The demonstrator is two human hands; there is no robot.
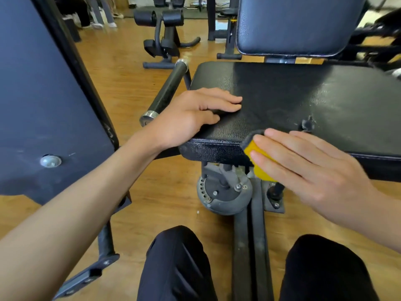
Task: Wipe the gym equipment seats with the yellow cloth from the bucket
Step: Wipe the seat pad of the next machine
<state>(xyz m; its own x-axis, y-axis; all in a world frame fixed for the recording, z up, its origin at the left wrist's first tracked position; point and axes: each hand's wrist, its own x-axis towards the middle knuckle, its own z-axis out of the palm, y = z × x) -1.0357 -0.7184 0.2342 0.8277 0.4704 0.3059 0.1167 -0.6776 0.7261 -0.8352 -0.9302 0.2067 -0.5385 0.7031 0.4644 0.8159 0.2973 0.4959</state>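
Note:
A black padded seat (293, 101) of a gym machine fills the middle of the view, with its dark blue backrest (299, 22) upright behind it. My left hand (195, 116) lies flat on the seat's near left corner, fingers together, holding nothing. My right hand (308, 168) presses the yellow cloth (259, 161), which has a dark grey side, against the seat's front edge. Only a small part of the cloth shows under my fingers. A small tear (307, 124) marks the seat just beyond my right hand. No bucket is in view.
A black handle bar with chrome ends (167, 92) sticks out left of the seat. A large dark panel (43, 101) stands at the left. The seat's round adjuster (223, 192) and floor rails sit below. My knees (180, 263) are at the bottom. Other machines (165, 33) stand behind on the wooden floor.

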